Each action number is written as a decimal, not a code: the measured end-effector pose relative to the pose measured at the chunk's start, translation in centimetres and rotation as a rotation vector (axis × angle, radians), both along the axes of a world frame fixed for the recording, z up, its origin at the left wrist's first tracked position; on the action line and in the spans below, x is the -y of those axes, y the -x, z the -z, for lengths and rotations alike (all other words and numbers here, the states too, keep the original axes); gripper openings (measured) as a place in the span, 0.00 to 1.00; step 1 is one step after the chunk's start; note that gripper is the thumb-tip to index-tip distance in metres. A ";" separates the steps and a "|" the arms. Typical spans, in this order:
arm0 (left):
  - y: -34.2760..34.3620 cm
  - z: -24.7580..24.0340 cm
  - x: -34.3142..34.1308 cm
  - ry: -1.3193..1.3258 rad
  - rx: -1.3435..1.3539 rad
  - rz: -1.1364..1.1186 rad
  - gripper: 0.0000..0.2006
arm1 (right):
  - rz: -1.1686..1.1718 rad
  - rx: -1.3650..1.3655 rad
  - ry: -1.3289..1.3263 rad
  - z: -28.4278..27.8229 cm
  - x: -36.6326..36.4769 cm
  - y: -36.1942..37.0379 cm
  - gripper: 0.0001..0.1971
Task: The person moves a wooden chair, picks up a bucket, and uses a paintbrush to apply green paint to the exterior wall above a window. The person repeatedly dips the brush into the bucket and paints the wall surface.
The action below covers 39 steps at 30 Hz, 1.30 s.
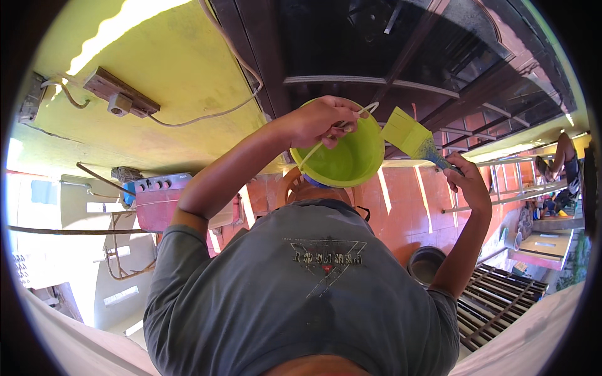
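Note:
My left hand (pixel 320 120) is closed round the pale wire handle of a lime-green bucket (pixel 376 135), which hangs in front of my chest. Yellow-green paint seems to coat its inside, though my fingers and wrist cover part of the far left rim. To the right, my right hand (pixel 470 182) grips a wide paintbrush (pixel 417 139) by its dark, speckled handle. Its bristle end, covered in the same yellow-green, points up and left, beside the bucket's right rim and apart from it.
A yellow-green wall (pixel 194 75) carries a wooden socket board (pixel 122 93) with a loose cable. Dark framed window panes (pixel 351 56) adjoin it. Left stands a pink twin-tub washing machine (pixel 160 207); right are a ladder (pixel 511 193), a grey basin (pixel 426 263) and a slatted rack (pixel 495 307).

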<state>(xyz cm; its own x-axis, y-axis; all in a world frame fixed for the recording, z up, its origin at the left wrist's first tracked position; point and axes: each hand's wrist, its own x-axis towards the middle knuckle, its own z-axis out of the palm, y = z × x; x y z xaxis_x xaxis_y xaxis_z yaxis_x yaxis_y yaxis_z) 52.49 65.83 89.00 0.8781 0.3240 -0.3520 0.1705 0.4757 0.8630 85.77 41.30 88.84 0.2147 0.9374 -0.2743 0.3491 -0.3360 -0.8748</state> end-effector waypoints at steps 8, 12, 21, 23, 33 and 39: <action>1.3 -0.6 0.2 -0.044 0.040 -0.045 0.21 | -0.312 0.411 -0.220 -1.8 -7.1 7.1 0.15; 1.0 0.0 0.2 0.001 0.102 -0.047 0.20 | -0.112 0.421 -0.105 -1.2 -10.2 11.9 0.14; 1.0 1.5 1.6 0.054 0.110 -0.121 0.17 | -0.181 0.521 -0.255 4.3 -13.4 16.3 0.13; 1.2 2.0 1.8 0.091 0.147 -0.130 0.17 | -0.205 0.475 -0.192 5.2 -13.6 16.7 0.13; 3.1 3.7 2.9 0.128 0.164 -0.189 0.17 | -0.154 0.390 -0.211 9.6 -14.6 19.6 0.06; 4.1 4.1 2.9 0.129 0.210 -0.158 0.17 | -0.153 0.389 -0.231 10.1 -14.9 20.1 0.06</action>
<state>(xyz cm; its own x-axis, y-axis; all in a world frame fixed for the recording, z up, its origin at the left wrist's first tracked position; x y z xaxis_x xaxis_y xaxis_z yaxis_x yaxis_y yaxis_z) 48.35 62.96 84.89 0.8785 0.4267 -0.2148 -0.0907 0.5905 0.8020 65.67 56.25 78.73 0.1148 0.9932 0.0184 0.6957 -0.0672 -0.7151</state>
